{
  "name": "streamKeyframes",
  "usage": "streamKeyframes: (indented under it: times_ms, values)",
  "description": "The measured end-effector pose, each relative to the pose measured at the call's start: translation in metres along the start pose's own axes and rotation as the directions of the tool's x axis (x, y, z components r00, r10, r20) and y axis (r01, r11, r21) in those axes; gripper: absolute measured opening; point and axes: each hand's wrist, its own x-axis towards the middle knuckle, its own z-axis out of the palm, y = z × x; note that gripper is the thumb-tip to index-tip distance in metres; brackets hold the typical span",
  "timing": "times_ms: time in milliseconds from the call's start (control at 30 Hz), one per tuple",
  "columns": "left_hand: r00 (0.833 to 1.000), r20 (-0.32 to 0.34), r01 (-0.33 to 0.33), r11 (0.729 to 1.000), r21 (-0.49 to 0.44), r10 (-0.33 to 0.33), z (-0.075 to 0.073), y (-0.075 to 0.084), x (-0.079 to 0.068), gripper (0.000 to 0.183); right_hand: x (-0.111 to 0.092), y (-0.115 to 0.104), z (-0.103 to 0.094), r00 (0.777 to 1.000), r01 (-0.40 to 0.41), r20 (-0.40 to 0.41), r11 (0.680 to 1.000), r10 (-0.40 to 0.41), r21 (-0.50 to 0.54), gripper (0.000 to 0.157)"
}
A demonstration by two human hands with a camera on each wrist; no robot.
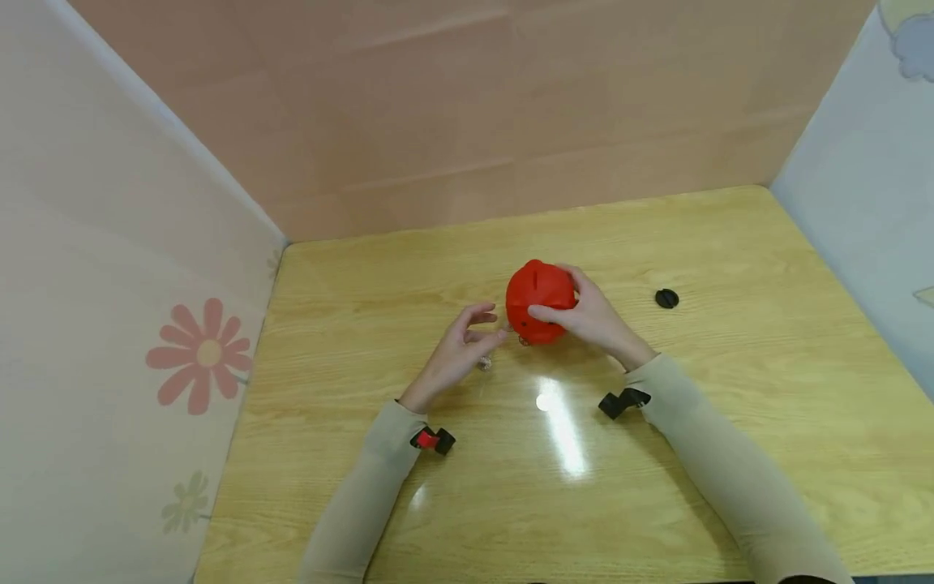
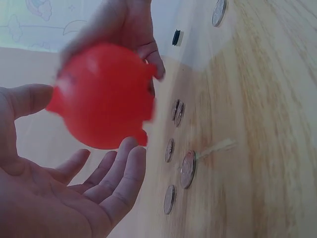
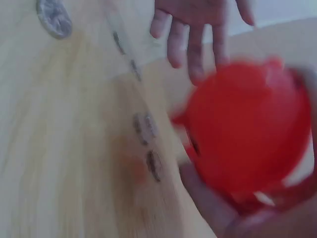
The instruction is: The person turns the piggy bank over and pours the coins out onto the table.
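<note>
My right hand (image 1: 594, 318) grips a red piggy bank (image 1: 541, 285) from its right side, thumb across the front. The bank is raised over the table, and a slot shows in its upper side. To its left, my left hand (image 1: 461, 347) holds nothing, with fingers spread and slightly bent. In the left wrist view its thumb and fingertips reach right to the edge of the bank (image 2: 106, 99). Several silver coins (image 2: 188, 169) lie on the wood below. The right wrist view shows the bank (image 3: 247, 134) blurred, with more of the coins (image 3: 154, 165) beside it.
A round black plug (image 1: 666, 298) lies on the wooden table (image 1: 766, 389) to the right of my right hand. One coin (image 2: 219, 12) lies apart from the others. A pinkish-brown panel (image 1: 511, 105) stands behind the table, with pale walls (image 1: 95, 268) at both sides.
</note>
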Motion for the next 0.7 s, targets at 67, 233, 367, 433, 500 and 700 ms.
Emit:
streamKeyframes:
  times_ms: [67, 233, 367, 433, 500, 700]
  values:
    - [1.000, -0.003, 0.001, 1.000, -0.002, -0.001, 0.000, -0.001, 0.000, 0.064, 0.000, -0.004, 0.003, 1.000, -0.008, -0.015, 0.997, 0.007, -0.075, 0.084]
    - [1.000, -0.006, 0.000, 1.000, -0.021, 0.000, 0.000, -0.001, 0.000, 0.064, 0.001, -0.007, 0.010, 0.999, -0.042, -0.025, 0.993, 0.039, -0.114, 0.084]
    - [1.000, 0.000, 0.003, 1.000, -0.026, -0.003, 0.000, -0.001, 0.000, 0.063, 0.000, -0.006, 0.012, 0.998, -0.048, -0.045, 0.992, 0.043, -0.121, 0.081]
    - [1.000, 0.003, 0.000, 1.000, -0.021, 0.000, 0.000, -0.001, 0.000, 0.063, 0.000, -0.005, 0.012, 0.998, -0.037, -0.051, 0.993, 0.032, -0.110, 0.079]
    - [1.000, -0.002, -0.003, 1.000, -0.005, 0.003, 0.000, 0.000, 0.000, 0.063, -0.001, -0.006, 0.012, 0.998, -0.045, -0.051, 0.998, 0.043, -0.053, 0.074]
    - [1.000, -0.011, 0.001, 1.000, 0.017, -0.001, 0.001, 0.000, 0.000, 0.065, -0.003, -0.005, 0.009, 0.996, -0.057, -0.066, 0.995, 0.052, -0.078, 0.081]
